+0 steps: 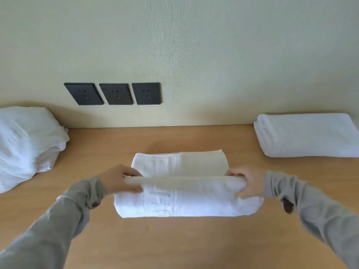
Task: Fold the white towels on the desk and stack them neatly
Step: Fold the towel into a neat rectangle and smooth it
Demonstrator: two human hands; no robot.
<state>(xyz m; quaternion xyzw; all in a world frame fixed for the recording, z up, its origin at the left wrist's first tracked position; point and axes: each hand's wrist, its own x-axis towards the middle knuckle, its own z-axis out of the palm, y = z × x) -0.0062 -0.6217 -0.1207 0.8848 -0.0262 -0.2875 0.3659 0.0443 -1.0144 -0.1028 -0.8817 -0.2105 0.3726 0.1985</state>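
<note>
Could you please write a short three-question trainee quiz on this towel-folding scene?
1. True or false: the left hand and right hand grip opposite ends of the towel being folded.
2. How many wall sockets are there?
3. Where is the finished folded towel: A) far right of the desk, B) far left, C) on the unfolded pile?

Key: 1 true; 2 three; 3 A.
</note>
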